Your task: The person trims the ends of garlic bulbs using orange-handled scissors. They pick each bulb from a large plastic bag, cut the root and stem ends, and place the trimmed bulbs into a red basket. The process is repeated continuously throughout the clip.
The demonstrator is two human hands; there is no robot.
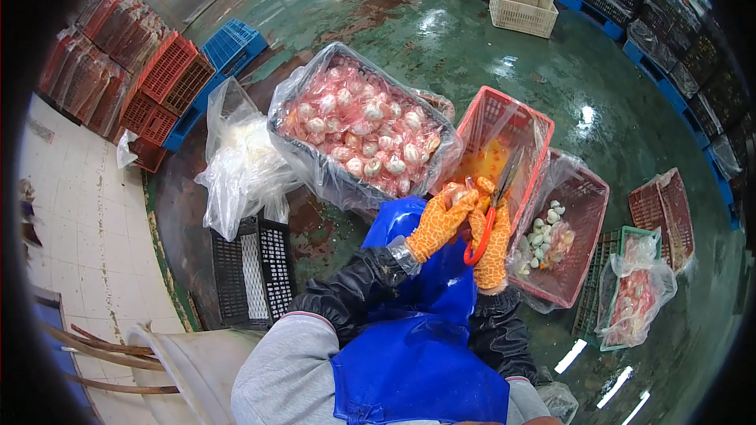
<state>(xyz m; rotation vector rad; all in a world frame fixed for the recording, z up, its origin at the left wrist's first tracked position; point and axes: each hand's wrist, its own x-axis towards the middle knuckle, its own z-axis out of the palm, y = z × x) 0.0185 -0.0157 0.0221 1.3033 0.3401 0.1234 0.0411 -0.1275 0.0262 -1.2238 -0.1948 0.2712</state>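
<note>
My left hand, in an orange patterned glove, is closed around what looks like a small pale egg, mostly hidden by the fingers. My right hand, gloved alike, grips red-handled scissors with the dark blades pointing up and away. Both hands meet at the near edge of a plastic-lined red crate holding orange yolks in yellow liquid. To the left, a dark lined crate is full of pale eggs in reddish film. At the right, another red crate contains whitish-green eggs or shells.
Crumpled clear plastic lies left of the egg crate, above a black crate. A bagged reddish load rests on a green crate at the right. Crate stacks line the left wall. The green floor is wet.
</note>
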